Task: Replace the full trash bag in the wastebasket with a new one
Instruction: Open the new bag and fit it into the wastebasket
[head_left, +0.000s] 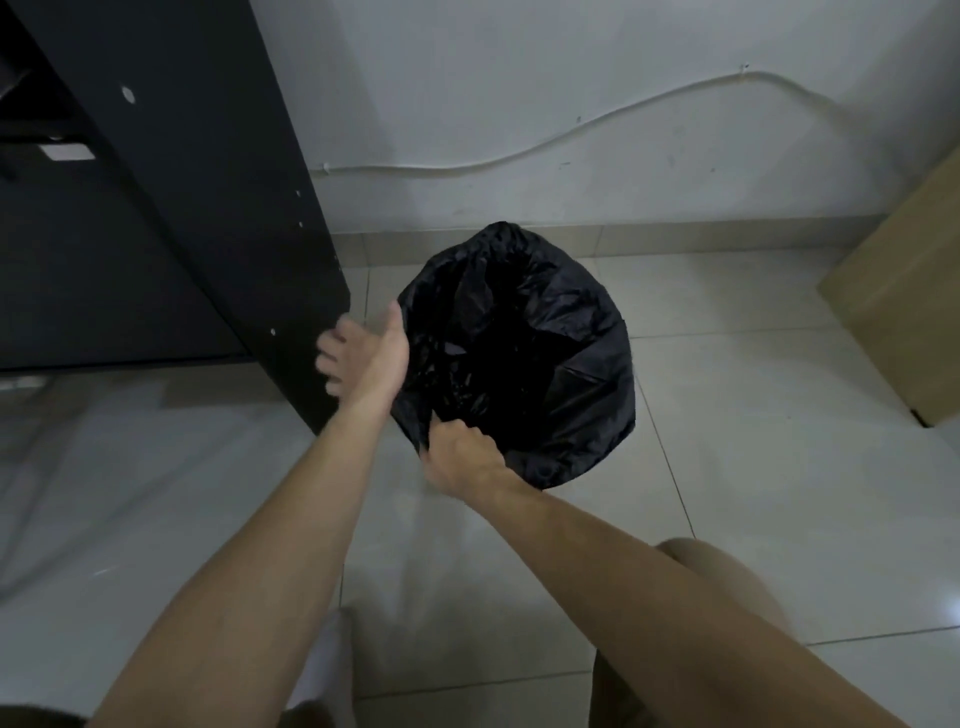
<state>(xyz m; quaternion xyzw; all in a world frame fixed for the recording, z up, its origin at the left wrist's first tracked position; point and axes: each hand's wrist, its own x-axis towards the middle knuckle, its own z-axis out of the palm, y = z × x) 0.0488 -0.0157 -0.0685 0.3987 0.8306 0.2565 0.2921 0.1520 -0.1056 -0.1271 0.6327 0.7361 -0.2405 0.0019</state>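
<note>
On the floor (727, 415), the right hand (460, 457) pinches the black trash bag (545, 332) at its near rim, while the left hand (366, 358), fingers spread, touches its left side.

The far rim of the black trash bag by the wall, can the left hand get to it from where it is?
Probably yes. The left hand hangs open at the black trash bag's near-left edge, holding nothing, and nothing stands between it and the far rim.

One black bag (519, 353) over one wastebasket, two hands, left (363, 358) and right (460, 457), one dark cabinet (208, 182), one cardboard box (904, 291), one white cable (519, 156)
</note>
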